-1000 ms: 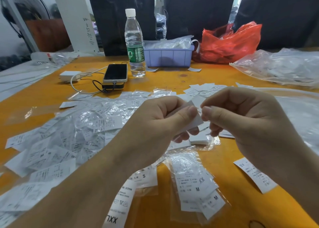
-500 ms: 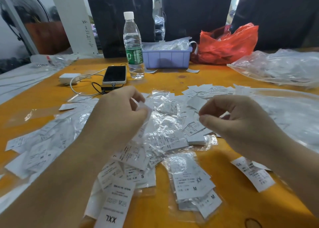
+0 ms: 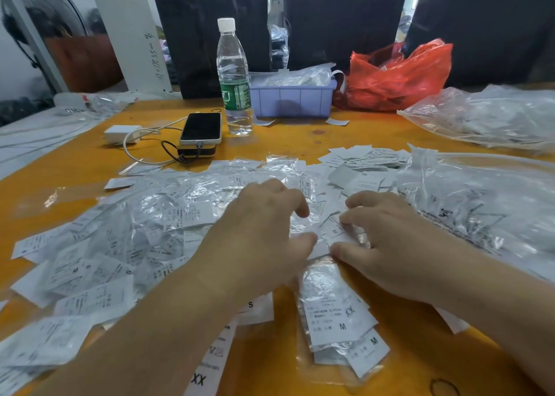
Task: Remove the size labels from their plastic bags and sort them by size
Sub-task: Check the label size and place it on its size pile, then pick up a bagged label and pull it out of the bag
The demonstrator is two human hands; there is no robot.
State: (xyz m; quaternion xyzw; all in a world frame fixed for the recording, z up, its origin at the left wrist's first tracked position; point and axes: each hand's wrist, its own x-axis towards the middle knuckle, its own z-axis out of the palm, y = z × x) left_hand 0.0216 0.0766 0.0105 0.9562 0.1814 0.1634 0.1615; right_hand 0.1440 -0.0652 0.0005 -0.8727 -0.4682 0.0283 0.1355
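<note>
A wide heap of small clear bags with white size labels (image 3: 168, 221) covers the orange table's (image 3: 300, 137) middle and left. My left hand (image 3: 261, 239) is down on the heap's right edge, thumb and curled fingers closing on a crinkled plastic bag (image 3: 300, 230). Close beside it my right hand (image 3: 390, 245) pinches an M label (image 3: 333, 230) between thumb and forefinger. Below the hands lies a bagged stack of M labels (image 3: 339, 320). An S label (image 3: 255, 305) and an XXL label (image 3: 204, 374) lie near my left forearm. Loose labels (image 3: 366, 158) sit further back.
A big clear bag of labels (image 3: 468, 203) lies at the right, another (image 3: 486, 116) behind it. At the back stand a water bottle (image 3: 234, 77), a purple bin (image 3: 291, 100) and a red bag (image 3: 399, 74). A phone (image 3: 201, 127) and charger (image 3: 120, 133) lie back left.
Both hands have dropped from in front of me onto the heap. The left hand swung out left with a bag, then came back to meet the right hand at the M label.
</note>
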